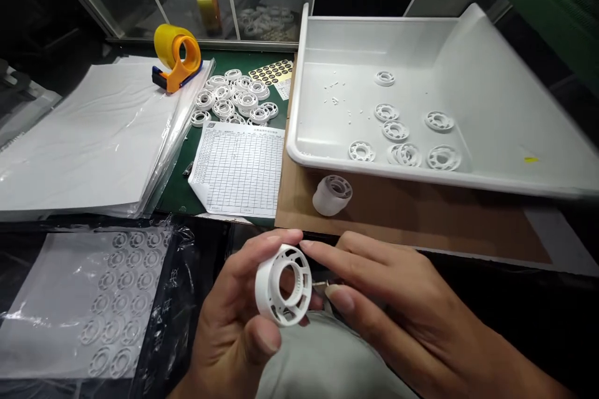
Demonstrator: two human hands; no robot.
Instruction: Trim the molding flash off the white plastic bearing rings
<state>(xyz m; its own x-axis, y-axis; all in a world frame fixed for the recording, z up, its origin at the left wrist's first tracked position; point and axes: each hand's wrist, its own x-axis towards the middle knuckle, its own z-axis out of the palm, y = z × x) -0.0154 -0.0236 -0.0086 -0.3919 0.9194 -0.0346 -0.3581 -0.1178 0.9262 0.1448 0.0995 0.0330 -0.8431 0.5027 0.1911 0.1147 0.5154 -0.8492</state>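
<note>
My left hand (243,312) grips a white plastic ring (262,290) between thumb and fingers, its slotted face turned to the right. Close beside it is my right hand (388,299), pinching a thin metal tool (321,285) whose tip is at the ring's right edge. The right index fingertip comes near the left fingertips at the top of the ring. What the tool's handle looks like is hidden by the right hand. Beyond the hands, a short stack of white rings (331,199) stands on the brown board.
A white tray (374,171) holds several slotted rings and small white scraps. Left of it lie a pile of rings (234,100), a printed form (243,168), a sticker sheet (271,72), and a tape dispenser (175,72) on plastic-covered sheets (88,131). Bagged rings (126,302) are lower left.
</note>
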